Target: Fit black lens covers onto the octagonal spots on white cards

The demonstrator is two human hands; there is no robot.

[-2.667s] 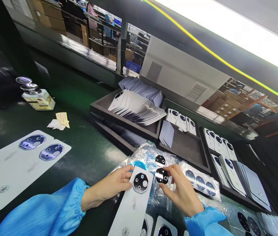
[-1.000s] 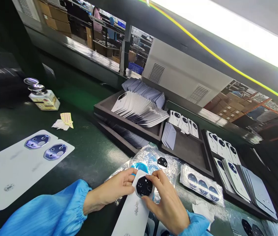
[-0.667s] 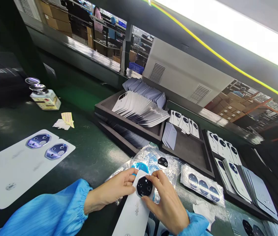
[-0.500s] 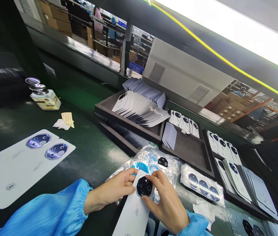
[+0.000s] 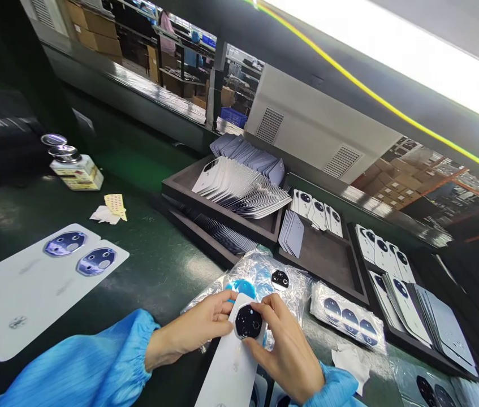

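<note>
A white phone back cover (image 5: 231,367) lies at the bottom centre, its top end held between both hands. My left hand (image 5: 194,330) grips its left edge with closed fingers. My right hand (image 5: 288,350) has thumb and forefinger pinched on the black camera lens piece (image 5: 248,323) seated in the cover's round opening. Both wrists wear blue sleeves. Just beyond the cover lie a blue round piece (image 5: 241,287) and a loose black lens piece (image 5: 280,278) on crinkled clear plastic wrap (image 5: 260,271).
Dark trays (image 5: 328,263) behind hold fanned white covers (image 5: 243,189) and covers with lenses fitted (image 5: 381,251). A clear packet of lens pieces (image 5: 349,322) lies right. Two white covers (image 5: 39,280) lie left. A small bottle (image 5: 76,169) and paper scraps (image 5: 109,209) lie far left.
2.7 s ago my right hand held a lens piece to the right of the cover; it then came onto the cover's camera opening. Over the last second both hands hardly moved.
</note>
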